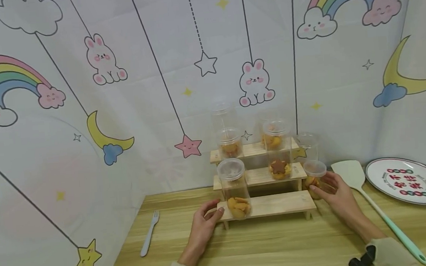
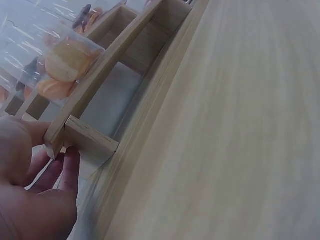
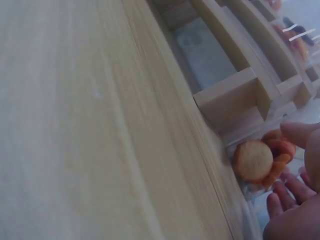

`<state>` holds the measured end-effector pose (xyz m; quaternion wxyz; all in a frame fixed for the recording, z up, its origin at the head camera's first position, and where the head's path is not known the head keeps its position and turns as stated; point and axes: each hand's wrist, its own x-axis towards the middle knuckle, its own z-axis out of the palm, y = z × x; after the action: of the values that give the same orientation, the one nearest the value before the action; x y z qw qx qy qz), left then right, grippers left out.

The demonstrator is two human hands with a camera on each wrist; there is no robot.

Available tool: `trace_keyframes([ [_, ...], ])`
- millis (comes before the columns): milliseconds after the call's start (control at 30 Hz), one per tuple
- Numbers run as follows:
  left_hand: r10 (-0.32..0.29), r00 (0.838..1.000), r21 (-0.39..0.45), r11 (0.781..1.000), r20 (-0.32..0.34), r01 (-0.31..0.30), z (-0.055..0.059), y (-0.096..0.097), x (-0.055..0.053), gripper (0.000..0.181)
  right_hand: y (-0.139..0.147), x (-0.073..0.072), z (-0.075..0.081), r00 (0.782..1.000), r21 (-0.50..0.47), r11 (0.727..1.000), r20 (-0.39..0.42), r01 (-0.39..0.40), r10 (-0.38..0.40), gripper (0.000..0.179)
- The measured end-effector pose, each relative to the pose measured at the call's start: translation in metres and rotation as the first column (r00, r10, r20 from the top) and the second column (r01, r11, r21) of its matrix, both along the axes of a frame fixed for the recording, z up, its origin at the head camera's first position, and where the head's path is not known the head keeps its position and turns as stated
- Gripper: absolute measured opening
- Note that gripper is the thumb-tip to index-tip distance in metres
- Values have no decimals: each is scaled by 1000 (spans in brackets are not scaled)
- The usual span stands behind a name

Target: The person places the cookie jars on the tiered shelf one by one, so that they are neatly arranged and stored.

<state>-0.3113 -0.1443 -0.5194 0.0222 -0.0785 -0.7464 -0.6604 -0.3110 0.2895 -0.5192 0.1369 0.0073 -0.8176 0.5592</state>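
A three-step wooden rack (image 1: 278, 205) stands on the table against the backdrop. My left hand (image 1: 206, 223) grips the left end of its lowest step, thumb above and fingers curled below in the left wrist view. On that step, near the left end, a clear lidded jar (image 1: 234, 189) holds yellow cookies. Another jar (image 1: 278, 151), with a brown star-shaped cookie low inside, stands on the middle step. My right hand (image 1: 335, 192) holds a clear jar of cookies (image 1: 314, 179) beside the rack's right end, its thumb in front. In the right wrist view, round and ring-shaped cookies (image 3: 253, 160) show through the jar.
More clear jars (image 1: 230, 142) stand on the upper steps. A clear container (image 1: 308, 144) shows behind the right-hand jar. To the right lie a white spatula (image 1: 351, 174) with a mint handle and a printed oval plate (image 1: 410, 180). A pale fork (image 1: 150, 234) lies left.
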Motion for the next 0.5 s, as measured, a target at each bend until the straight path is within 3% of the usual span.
trace_keyframes([
  [500,-35,999,5,999,8,35,3,-3,1,50,-2,-1,-3,1000,0,1000,-17,-6,6,83],
])
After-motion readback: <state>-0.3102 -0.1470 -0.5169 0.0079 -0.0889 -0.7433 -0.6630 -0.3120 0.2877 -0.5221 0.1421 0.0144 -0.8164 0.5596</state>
